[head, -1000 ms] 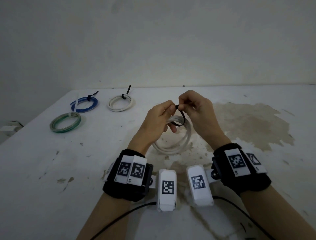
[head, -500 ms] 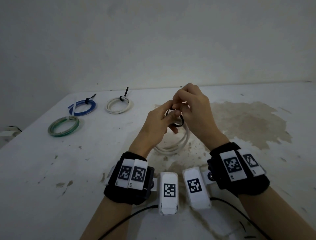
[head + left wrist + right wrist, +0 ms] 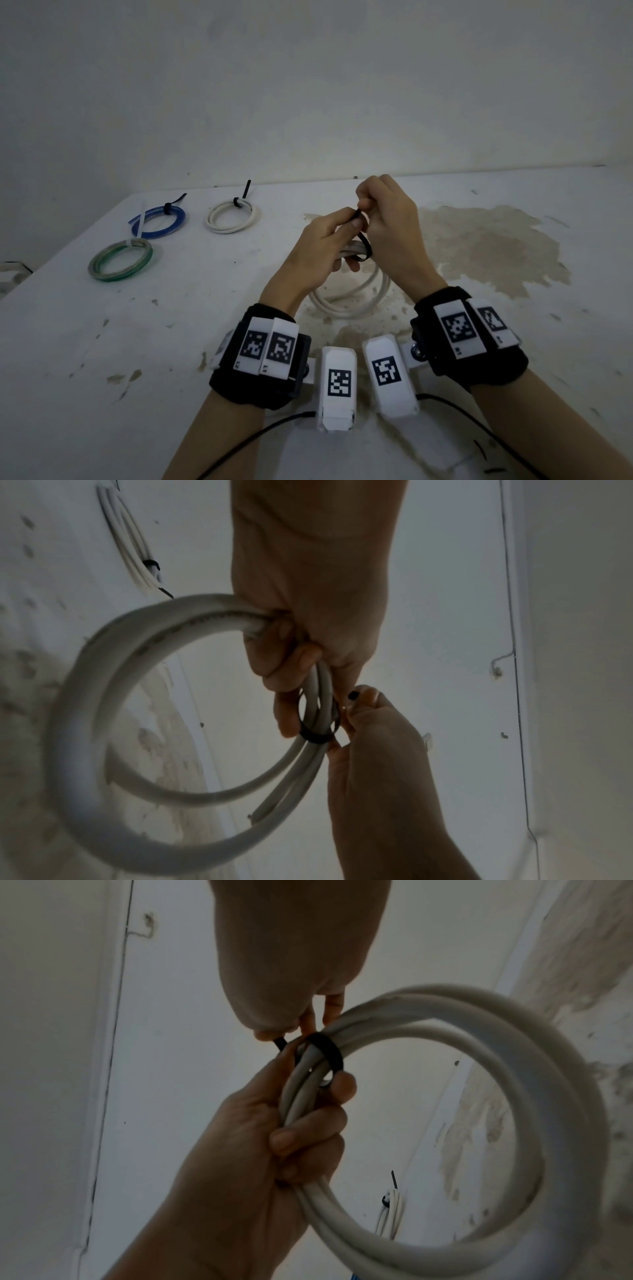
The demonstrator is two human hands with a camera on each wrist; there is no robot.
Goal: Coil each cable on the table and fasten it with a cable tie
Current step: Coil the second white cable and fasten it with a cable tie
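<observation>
We hold the white coil (image 3: 349,301) above the tabletop (image 3: 102,342), between both hands. Our left hand (image 3: 318,253) has its fingers curled round the bundled turns, with the thumb and forefinger pinching at the black tie (image 3: 365,247). The tie loops loosely round the turns, gaps showing inside the loop in the wrist views. Our right hand (image 3: 390,233) pinches the tie's free end between thumb and fingertips, just above the left thumb. On the far left of the tabletop lie three finished coils, well apart from our hands: a blue coil (image 3: 159,219) and a second white coil (image 3: 233,216), each with a black tie, and a green coil (image 3: 120,260) nearer us with a pale tie.
</observation>
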